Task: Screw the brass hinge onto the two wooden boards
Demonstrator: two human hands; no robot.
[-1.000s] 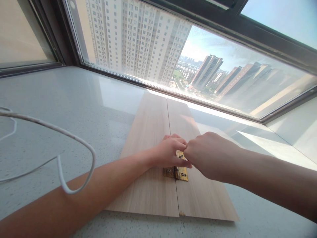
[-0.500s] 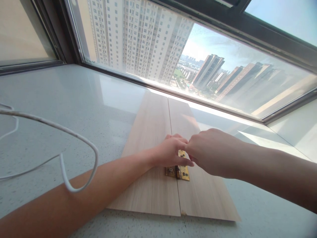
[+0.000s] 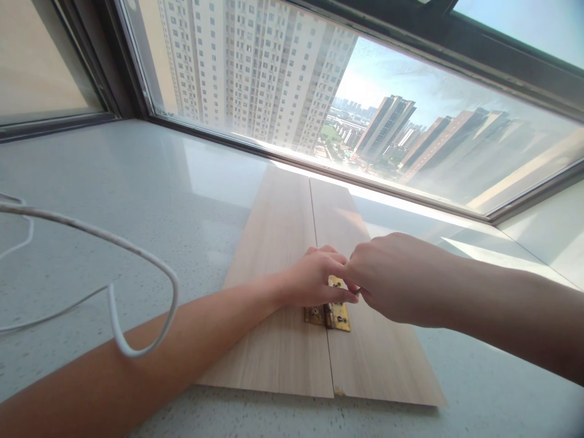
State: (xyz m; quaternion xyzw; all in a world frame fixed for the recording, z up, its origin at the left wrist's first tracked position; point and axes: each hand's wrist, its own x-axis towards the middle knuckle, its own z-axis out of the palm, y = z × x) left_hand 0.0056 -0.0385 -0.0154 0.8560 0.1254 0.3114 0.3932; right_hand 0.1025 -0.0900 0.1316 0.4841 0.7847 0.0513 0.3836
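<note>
Two pale wood-grain boards lie side by side, the left board wider than the right board, with a narrow seam between them. A brass-coloured hinge spans the seam, with screws in its holes. My left hand reaches over the hinge, its thumb and fingers bent in a pinch whose contents are hidden. Touching those fingertips, my right hand is closed in a fist above the right board. A short bit of grey metal shows beneath it; the rest of that thing is covered by the fingers.
A white cable loops above the speckled pale sill and across my left forearm. A dark window frame borders the far side of the sill, with tall buildings outside. A white wall stands at the right.
My right hand has tilted slightly, and a bit of grey metal now shows beneath it. My left hand, the boards and the hinge stay nearly the same.
</note>
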